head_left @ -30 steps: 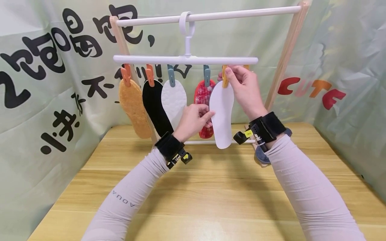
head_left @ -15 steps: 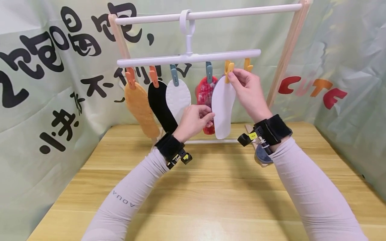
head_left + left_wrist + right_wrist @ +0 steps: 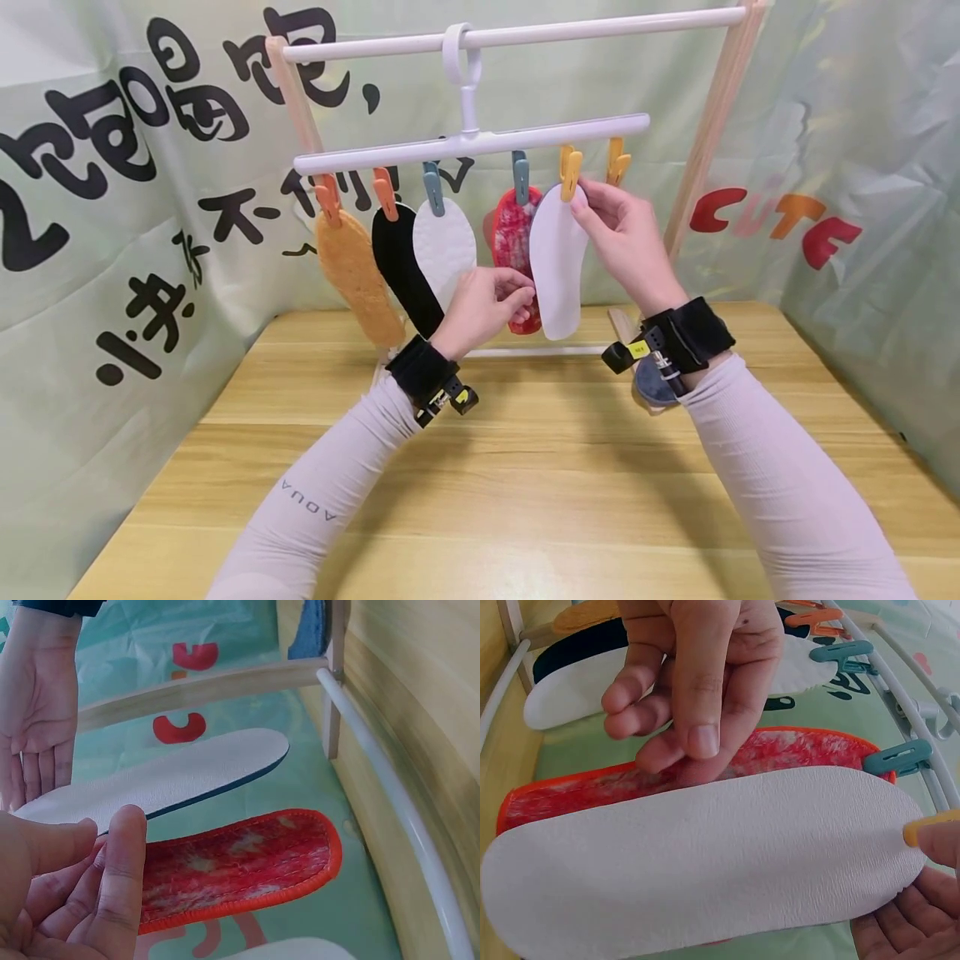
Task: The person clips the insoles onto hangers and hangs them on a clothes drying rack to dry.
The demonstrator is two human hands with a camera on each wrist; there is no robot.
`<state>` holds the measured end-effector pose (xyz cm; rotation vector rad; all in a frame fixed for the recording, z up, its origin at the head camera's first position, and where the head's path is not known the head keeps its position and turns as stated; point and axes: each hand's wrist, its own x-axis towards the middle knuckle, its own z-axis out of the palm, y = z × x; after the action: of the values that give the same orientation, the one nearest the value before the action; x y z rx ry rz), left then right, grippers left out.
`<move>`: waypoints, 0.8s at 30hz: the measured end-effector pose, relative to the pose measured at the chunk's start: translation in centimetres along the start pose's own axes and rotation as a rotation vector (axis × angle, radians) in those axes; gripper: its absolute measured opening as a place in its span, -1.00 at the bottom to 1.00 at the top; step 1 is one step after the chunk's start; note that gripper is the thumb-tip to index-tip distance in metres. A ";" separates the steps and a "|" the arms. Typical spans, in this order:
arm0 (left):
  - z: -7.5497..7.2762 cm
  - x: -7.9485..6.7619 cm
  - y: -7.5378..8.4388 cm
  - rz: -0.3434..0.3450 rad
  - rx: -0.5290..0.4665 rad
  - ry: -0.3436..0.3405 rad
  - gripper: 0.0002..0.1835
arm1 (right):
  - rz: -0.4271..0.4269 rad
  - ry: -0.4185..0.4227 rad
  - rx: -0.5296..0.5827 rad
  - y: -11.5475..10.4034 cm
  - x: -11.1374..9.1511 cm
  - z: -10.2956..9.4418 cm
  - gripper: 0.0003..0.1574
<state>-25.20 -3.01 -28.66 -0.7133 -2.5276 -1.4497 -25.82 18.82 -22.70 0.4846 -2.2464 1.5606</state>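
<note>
A smooth white insole (image 3: 558, 267) hangs from a yellow clothes peg (image 3: 571, 175) on the white hanger (image 3: 397, 153). My right hand (image 3: 630, 237) is at the insole's top right edge, thumb just below the peg and fingers behind the insole; in the left wrist view its fingers look nearly straight. My left hand (image 3: 487, 304), fingers loosely curled, is beside the insole's left edge and overlaps the red patterned insole (image 3: 513, 233). The right wrist view shows the left thumb (image 3: 703, 724) over that red insole, holding nothing.
Orange, black and quilted white insoles (image 3: 444, 242) hang to the left from orange and teal pegs. Another yellow peg (image 3: 618, 162) hangs bare at right. The hanger hooks over a frame's white rail (image 3: 600, 32). A dark blue object (image 3: 654, 385) lies at the frame's right foot.
The hanger's right end has risen and its left end dropped; the white insole has lifted. My right hand has moved down and slightly right, off the peg. The left hand has hardly moved.
</note>
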 end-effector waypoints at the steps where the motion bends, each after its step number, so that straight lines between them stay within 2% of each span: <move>1: 0.0 0.0 0.0 0.001 0.005 -0.001 -0.86 | 0.004 0.000 -0.006 0.1 -0.1 -0.1 -0.32; 13: 0.5 -0.6 -0.8 -0.035 -0.035 -0.039 -0.79 | 0.051 -0.019 -0.029 1.3 -1.2 -1.2 -0.35; 24: 1.2 -1.1 -1.5 -0.032 -0.004 -0.050 -0.78 | 0.095 -0.062 -0.086 2.3 -2.1 -2.2 -0.34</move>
<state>-24.80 -2.97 -30.80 -0.7220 -2.5860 -1.4660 -24.87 21.79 -24.85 0.4137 -2.4043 1.5061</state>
